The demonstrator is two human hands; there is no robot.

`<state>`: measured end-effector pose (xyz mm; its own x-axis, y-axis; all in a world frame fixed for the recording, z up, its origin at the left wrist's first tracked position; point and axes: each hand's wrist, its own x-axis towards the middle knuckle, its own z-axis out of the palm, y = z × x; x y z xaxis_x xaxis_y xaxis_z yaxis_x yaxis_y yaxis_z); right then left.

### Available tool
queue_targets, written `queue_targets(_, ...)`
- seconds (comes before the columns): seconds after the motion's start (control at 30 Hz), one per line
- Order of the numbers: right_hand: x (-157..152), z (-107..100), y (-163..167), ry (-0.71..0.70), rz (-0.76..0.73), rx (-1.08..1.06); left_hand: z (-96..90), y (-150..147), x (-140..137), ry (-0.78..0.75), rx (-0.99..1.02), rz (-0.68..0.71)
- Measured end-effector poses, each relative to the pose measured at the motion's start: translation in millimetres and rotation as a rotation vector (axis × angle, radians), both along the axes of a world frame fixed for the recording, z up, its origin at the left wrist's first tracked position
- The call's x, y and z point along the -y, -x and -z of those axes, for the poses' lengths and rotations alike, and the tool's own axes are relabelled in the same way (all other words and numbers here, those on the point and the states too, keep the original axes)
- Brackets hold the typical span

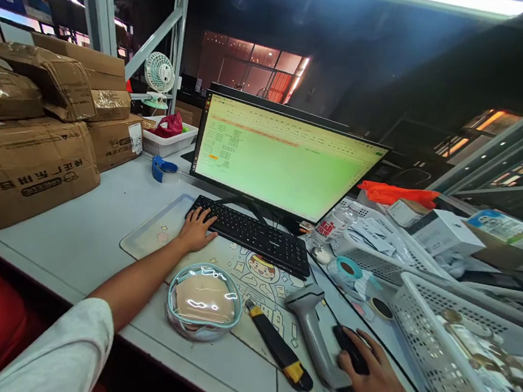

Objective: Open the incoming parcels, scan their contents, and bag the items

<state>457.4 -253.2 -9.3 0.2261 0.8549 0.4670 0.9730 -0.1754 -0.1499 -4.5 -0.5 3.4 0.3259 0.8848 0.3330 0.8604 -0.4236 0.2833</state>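
Note:
My left hand (196,231) rests with fingers spread on the left end of a black keyboard (256,237). My right hand (379,382) is curved over a black computer mouse (353,351) at the lower right. Left of the mouse lies a grey barcode scanner (315,335), its handle end close to my thumb. A black and yellow utility knife (278,346) lies beside the scanner. Nearer my left forearm is a round clear pouch with pale blue trim (203,301), something beige inside. Behind the keyboard a monitor (285,160) displays a spreadsheet.
Cardboard boxes (19,170) are stacked at the left. A blue tape dispenser (163,170), a white basket (170,140) and a small fan (159,73) stand left of the monitor. At right are a plastic bottle (335,222), tape rolls (347,268) and a filled white basket (443,355).

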Motion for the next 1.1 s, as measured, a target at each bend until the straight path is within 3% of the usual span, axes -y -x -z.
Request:
queue_targets(0.93, -4.6, 2.2, -0.9, -0.016, -0.007, -0.005, -1.9, -2.9, 4.0, -0.014, 0.014, 0.029)
queue_targets(1.1, -3.6, -2.2, 5.2, 0.010, 0.008, 0.007, -13.4, -1.8, 8.9, -0.016, 0.054, 0.011)
